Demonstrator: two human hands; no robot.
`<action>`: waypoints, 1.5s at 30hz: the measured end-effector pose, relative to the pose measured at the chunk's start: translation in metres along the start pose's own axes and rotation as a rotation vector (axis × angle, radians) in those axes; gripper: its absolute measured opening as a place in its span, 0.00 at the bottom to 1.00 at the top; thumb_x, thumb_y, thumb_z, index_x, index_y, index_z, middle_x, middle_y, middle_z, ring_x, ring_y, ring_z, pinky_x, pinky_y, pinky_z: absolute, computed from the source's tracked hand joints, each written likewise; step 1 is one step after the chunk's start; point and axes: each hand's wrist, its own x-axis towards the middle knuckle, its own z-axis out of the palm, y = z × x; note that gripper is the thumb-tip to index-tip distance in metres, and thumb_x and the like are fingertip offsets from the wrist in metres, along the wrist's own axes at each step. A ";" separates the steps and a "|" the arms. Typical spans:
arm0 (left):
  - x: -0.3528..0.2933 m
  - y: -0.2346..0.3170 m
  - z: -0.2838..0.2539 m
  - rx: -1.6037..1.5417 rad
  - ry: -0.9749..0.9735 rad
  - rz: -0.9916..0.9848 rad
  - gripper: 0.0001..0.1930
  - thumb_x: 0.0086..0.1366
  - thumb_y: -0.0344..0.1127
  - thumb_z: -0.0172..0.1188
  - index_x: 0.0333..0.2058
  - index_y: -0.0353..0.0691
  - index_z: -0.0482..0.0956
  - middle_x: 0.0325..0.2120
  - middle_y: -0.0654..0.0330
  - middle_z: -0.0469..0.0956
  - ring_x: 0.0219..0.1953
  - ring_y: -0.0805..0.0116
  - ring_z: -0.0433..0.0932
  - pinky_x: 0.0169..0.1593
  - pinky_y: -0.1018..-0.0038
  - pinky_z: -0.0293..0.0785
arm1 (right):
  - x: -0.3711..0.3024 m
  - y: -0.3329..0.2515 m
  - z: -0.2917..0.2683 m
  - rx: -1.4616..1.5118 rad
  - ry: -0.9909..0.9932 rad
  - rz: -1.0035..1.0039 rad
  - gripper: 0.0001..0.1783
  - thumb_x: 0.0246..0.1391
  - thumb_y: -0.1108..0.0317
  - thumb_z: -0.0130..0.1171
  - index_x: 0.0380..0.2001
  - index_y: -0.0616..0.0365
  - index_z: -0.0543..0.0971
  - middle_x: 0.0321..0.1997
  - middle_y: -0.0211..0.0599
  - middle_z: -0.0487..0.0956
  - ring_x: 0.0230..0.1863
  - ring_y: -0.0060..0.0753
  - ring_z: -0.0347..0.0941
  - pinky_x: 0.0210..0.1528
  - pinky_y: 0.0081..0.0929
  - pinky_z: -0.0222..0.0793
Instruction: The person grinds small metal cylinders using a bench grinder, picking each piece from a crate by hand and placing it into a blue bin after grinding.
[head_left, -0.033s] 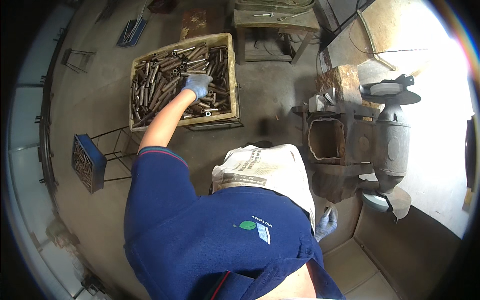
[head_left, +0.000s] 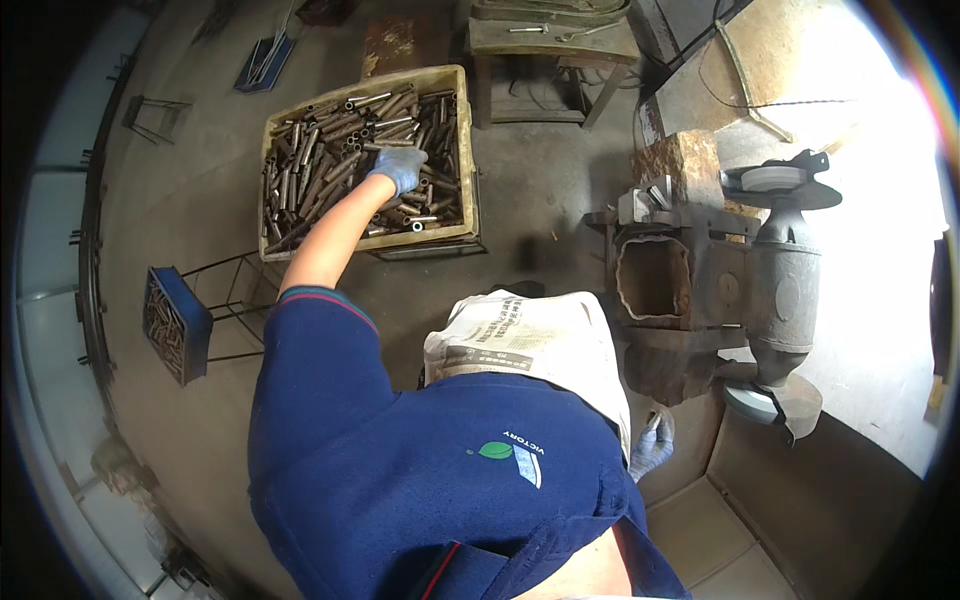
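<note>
My left hand (head_left: 400, 170), in a blue-grey glove, reaches into a large yellowish crate (head_left: 466, 150) heaped with short metal tubes (head_left: 322, 172). It touches the tubes right of the heap's middle, its back turned up. How far its fingers close, and whether a tube is in them, is hidden. Down beside my apron (head_left: 520, 335), my right hand (head_left: 652, 447), gloved too, has its fingers closed. A small metal end that looks like a tube (head_left: 657, 413) sticks out at the fingertips; the rest of it is covered.
To the right stands a grinder (head_left: 785, 290) with wheels at both ends, beside a rusty block (head_left: 680, 165). A workbench (head_left: 550, 40) carries a few tools at the back. A blue bin (head_left: 190, 320) of small metal pieces sits on a stand at left.
Almost nothing differs. My left hand has shifted very slightly to the right over the tubes, and the tube end at my right fingertips shows a little more brightly.
</note>
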 end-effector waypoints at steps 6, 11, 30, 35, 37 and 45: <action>0.048 -0.021 0.022 -0.092 -0.104 0.083 0.14 0.45 0.30 0.54 0.33 0.38 0.80 0.35 0.45 0.78 0.40 0.49 0.77 0.43 0.61 0.73 | -0.009 0.004 0.012 0.040 -0.006 0.013 0.10 0.52 0.75 0.58 0.38 0.68 0.78 0.40 0.40 0.78 0.38 0.28 0.73 0.44 0.23 0.71; 0.051 -0.027 0.022 -0.228 -0.157 0.045 0.15 0.44 0.40 0.60 0.30 0.40 0.81 0.31 0.49 0.80 0.34 0.54 0.78 0.39 0.65 0.73 | -0.023 0.010 0.006 0.009 -0.005 0.063 0.11 0.52 0.73 0.58 0.37 0.69 0.77 0.39 0.40 0.79 0.38 0.28 0.73 0.44 0.23 0.71; -0.064 0.240 -0.086 -1.373 0.083 0.760 0.12 0.53 0.21 0.62 0.38 0.33 0.79 0.33 0.62 0.80 0.35 0.75 0.77 0.41 0.79 0.75 | 0.024 -0.125 0.043 -0.174 -0.181 -0.513 0.22 0.39 0.65 0.60 0.41 0.63 0.78 0.49 0.50 0.75 0.49 0.46 0.73 0.50 0.33 0.69; -0.094 0.366 -0.075 -1.473 -0.437 0.817 0.11 0.54 0.23 0.62 0.38 0.32 0.78 0.32 0.59 0.80 0.33 0.74 0.78 0.37 0.80 0.77 | 0.044 -0.131 0.053 0.078 -0.089 -0.480 0.26 0.37 0.71 0.67 0.45 0.63 0.76 0.53 0.51 0.71 0.52 0.47 0.71 0.52 0.32 0.69; -0.096 0.387 -0.066 -1.435 -0.533 0.838 0.12 0.54 0.24 0.63 0.39 0.31 0.77 0.32 0.57 0.80 0.32 0.72 0.79 0.36 0.79 0.76 | 0.039 -0.122 0.042 -0.060 0.025 -0.523 0.25 0.38 0.72 0.66 0.45 0.63 0.76 0.53 0.51 0.71 0.53 0.45 0.71 0.51 0.30 0.70; -0.109 0.454 -0.049 -1.328 -0.882 0.861 0.12 0.56 0.24 0.62 0.40 0.28 0.75 0.32 0.53 0.78 0.32 0.68 0.79 0.38 0.75 0.79 | 0.028 -0.087 0.029 0.399 0.282 -0.209 0.16 0.48 0.79 0.59 0.43 0.65 0.77 0.52 0.41 0.72 0.53 0.32 0.69 0.54 0.24 0.66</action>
